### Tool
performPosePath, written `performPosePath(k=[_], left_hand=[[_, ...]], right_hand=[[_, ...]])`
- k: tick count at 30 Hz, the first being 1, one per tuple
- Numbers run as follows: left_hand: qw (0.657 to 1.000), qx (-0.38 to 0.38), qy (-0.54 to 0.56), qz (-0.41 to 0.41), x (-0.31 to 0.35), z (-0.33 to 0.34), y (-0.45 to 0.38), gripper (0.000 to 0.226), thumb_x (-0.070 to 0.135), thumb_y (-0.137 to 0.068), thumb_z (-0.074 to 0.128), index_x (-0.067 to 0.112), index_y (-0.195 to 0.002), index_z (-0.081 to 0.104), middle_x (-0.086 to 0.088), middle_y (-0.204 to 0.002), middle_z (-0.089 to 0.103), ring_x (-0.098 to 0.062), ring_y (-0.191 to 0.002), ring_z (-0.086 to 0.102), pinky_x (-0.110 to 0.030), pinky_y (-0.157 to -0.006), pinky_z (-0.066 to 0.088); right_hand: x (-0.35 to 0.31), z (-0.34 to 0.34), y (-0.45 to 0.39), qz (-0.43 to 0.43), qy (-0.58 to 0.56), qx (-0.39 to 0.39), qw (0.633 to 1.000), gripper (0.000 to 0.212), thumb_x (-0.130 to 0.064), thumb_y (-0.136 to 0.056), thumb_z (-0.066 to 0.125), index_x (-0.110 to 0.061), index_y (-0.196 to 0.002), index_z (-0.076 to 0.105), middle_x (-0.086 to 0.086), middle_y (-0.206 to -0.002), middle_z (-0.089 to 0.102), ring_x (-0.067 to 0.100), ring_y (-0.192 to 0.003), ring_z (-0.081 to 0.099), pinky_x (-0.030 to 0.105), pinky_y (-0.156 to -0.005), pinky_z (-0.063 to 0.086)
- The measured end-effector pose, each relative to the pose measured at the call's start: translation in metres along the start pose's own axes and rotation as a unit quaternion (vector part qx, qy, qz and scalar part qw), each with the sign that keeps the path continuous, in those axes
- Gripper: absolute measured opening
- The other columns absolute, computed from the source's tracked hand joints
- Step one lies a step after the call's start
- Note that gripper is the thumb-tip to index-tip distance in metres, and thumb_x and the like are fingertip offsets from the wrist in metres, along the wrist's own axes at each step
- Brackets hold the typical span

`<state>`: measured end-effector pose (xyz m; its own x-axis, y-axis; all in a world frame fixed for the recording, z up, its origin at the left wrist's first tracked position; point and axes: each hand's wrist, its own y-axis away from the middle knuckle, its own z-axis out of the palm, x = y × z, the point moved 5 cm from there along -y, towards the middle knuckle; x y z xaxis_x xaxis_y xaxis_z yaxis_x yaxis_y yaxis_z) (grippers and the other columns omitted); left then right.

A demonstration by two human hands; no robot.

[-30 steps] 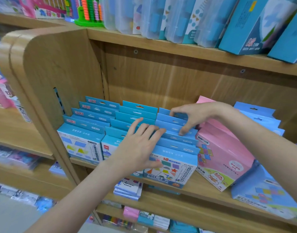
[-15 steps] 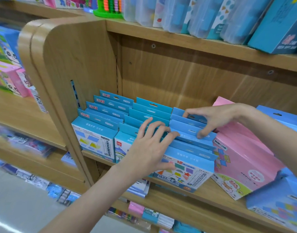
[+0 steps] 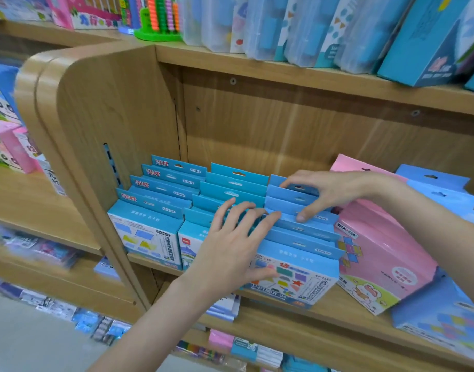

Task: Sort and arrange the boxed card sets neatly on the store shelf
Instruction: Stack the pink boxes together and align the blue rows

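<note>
Blue cardboard card-set boxes (image 3: 297, 232) with hang tabs stand in three front-to-back rows on the tan wooden store shelf (image 3: 337, 315), seen from the head camera. The left hand (image 3: 230, 251) lies flat with fingers straight and spread, fingertips (image 3: 273, 216) on the tabs of the right-hand row, thumb against the front box printed with coloured shapes (image 3: 292, 283); it grips nothing. The right hand (image 3: 329, 191) arches over the back of that same row, its fingers bent, the thumb tip (image 3: 301, 217) pressing one tab and the other fingertips on tabs further back; whether it pinches a box cannot be told. Left of the left hand's fingers stand the two other blue rows (image 3: 160, 200). Just right of the right hand's fingers a pink cardboard box (image 3: 378, 253) leans, with paler blue boxes (image 3: 442, 194) behind the wrist.
</note>
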<state>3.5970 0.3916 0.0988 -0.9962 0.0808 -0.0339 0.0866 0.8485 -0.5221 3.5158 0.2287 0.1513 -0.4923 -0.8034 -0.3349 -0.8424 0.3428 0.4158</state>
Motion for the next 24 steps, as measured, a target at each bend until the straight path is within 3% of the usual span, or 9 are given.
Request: performPosePath(k=[4,6,8,11,15,18,21,22,24], left_hand=[[1.0,-0.029,0.011,-0.004,-0.001,0.001,-0.001,0.092,0.072,-0.062,0.061,0.018,-0.133,0.042,0.0,-0.118,0.056,-0.023,-0.116,0.043,-0.043,-0.109,0.018],[0.999,-0.045,0.009,-0.001,-0.001,0.001,-0.002,0.092,0.073,-0.062,0.06,0.016,-0.132,0.044,-0.001,-0.12,0.055,-0.024,-0.118,0.042,-0.044,-0.109,0.017],[0.998,-0.055,-0.005,0.007,-0.001,0.0,-0.003,0.093,0.072,-0.061,0.062,0.013,-0.131,0.046,-0.004,-0.124,0.054,-0.025,-0.121,0.04,-0.046,-0.11,0.015],[0.997,-0.066,-0.031,0.022,0.005,-0.005,-0.009,0.101,0.074,-0.059,0.063,0.009,-0.133,0.045,-0.009,-0.132,0.051,-0.028,-0.127,0.039,-0.049,-0.109,0.013],[0.993,-0.076,-0.031,0.083,0.031,-0.006,-0.026,0.109,0.075,-0.052,0.067,0.005,-0.133,0.046,-0.016,-0.135,0.049,-0.034,-0.13,0.039,-0.05,-0.106,0.017],[0.986,-0.111,-0.048,0.119,0.054,-0.001,-0.038,0.111,0.073,-0.05,0.07,0.004,-0.133,0.046,-0.02,-0.14,0.042,-0.038,-0.133,0.034,-0.05,-0.112,0.015],[0.983,-0.134,-0.062,0.11,0.061,0.007,-0.042,0.109,0.071,-0.068,0.058,0.01,-0.147,0.014,-0.016,-0.155,0.005,-0.035,-0.142,0.001,-0.044,-0.113,-0.006],[0.982,-0.14,-0.066,0.104,0.061,0.009,-0.043,0.107,0.069,-0.071,0.057,0.013,-0.148,0.01,-0.013,-0.156,0.001,-0.034,-0.142,-0.002,-0.044,-0.113,-0.005],[0.983,-0.135,-0.069,0.102,0.06,0.01,-0.042,0.106,0.069,-0.062,0.066,0.012,-0.143,0.026,-0.016,-0.152,0.02,-0.035,-0.14,0.017,-0.046,-0.112,0.014]], right_hand=[[0.004,-0.011,0.02,0.011,-0.058,0.081,0.995,0.053,-0.037,-0.079,0.066,-0.028,-0.126,0.045,-0.014,-0.129,0.044,0.006,-0.121,0.041,0.019,-0.098,0.031],[0.009,-0.014,0.034,0.016,-0.109,0.14,0.984,0.049,-0.041,-0.074,0.066,-0.029,-0.119,0.05,-0.017,-0.119,0.05,0.007,-0.121,0.044,0.021,-0.098,0.034],[0.015,-0.019,0.054,0.024,-0.098,0.208,0.973,0.046,-0.05,-0.066,0.062,-0.035,-0.109,0.053,-0.018,-0.11,0.053,0.009,-0.116,0.05,0.025,-0.099,0.037],[0.028,-0.02,0.098,0.083,-0.034,0.289,0.953,0.056,-0.061,-0.058,0.057,-0.033,-0.107,0.053,-0.008,-0.116,0.056,0.011,-0.107,0.051,0.03,-0.096,0.038],[0.045,0.012,0.142,0.216,0.012,0.213,0.953,0.091,-0.063,-0.057,0.064,-0.028,-0.135,0.032,0.0,-0.134,0.043,0.018,-0.118,0.042,0.033,-0.1,0.035],[0.048,0.031,0.145,0.262,0.106,0.176,0.943,0.104,-0.061,-0.063,0.069,-0.032,-0.143,0.01,0.005,-0.142,0.031,0.024,-0.129,0.027,0.039,-0.108,0.021],[0.049,0.037,0.132,0.262,0.174,0.182,0.932,0.112,-0.058,-0.061,0.072,-0.034,-0.144,0.001,0.008,-0.142,0.026,0.027,-0.13,0.022,0.042,-0.109,0.015],[0.051,0.039,0.129,0.26,0.185,0.186,0.929,0.114,-0.057,-0.06,0.073,-0.035,-0.144,-0.001,0.01,-0.14,0.025,0.028,-0.13,0.021,0.042,-0.109,0.014],[0.054,0.045,0.127,0.248,0.211,0.194,0.925,0.115,-0.054,-0.059,0.074,-0.035,-0.144,-0.002,0.011,-0.136,0.023,0.029,-0.127,0.021,0.042,-0.109,0.015]])
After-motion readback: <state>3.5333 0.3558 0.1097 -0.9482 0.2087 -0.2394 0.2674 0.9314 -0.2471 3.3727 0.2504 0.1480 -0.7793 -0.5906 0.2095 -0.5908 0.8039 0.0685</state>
